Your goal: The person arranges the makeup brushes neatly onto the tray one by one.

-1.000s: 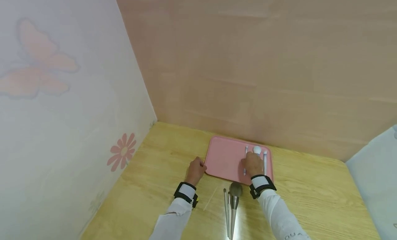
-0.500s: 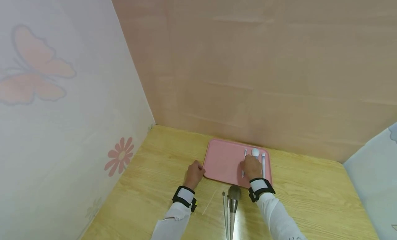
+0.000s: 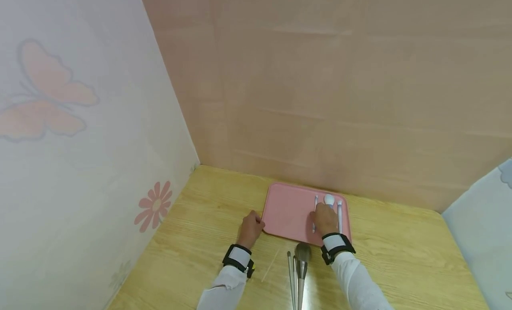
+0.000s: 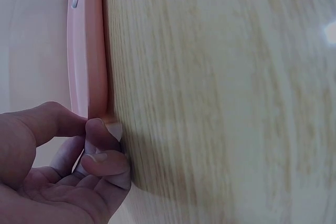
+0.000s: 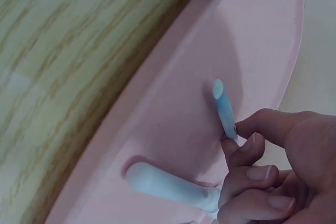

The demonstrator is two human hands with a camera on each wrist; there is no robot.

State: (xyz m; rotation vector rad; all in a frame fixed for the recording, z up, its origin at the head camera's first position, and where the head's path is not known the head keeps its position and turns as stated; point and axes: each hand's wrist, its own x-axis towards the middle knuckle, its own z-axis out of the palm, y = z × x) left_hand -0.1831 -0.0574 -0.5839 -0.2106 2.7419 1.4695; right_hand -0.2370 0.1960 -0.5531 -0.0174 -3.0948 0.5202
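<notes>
On a pink tray (image 3: 286, 207) lie light blue and white makeup brushes. My right hand (image 3: 326, 219) pinches the slim one (image 5: 226, 111) between thumb and index finger, low over the tray in the right wrist view. Under its other fingers passes a thicker brush, whose round white head (image 3: 329, 199) shows past the knuckles and whose handle (image 5: 168, 182) points towards the tray's near edge. Right of the hand lies another brush (image 3: 340, 214). My left hand (image 3: 251, 229) grips the tray's near left corner, thumb and index finger at the rim in the left wrist view.
In front of the tray, several grey-handled brushes lie side by side on the wooden table (image 3: 400, 252), the largest with a fluffy dark head (image 3: 302, 252). A thin pale stick (image 3: 270, 265) lies left of them. Walls stand behind and on both sides.
The head view has tilted slightly, so everything sits a little lower in it. Both hands keep their places at the tray, the right one still on the slim brush.
</notes>
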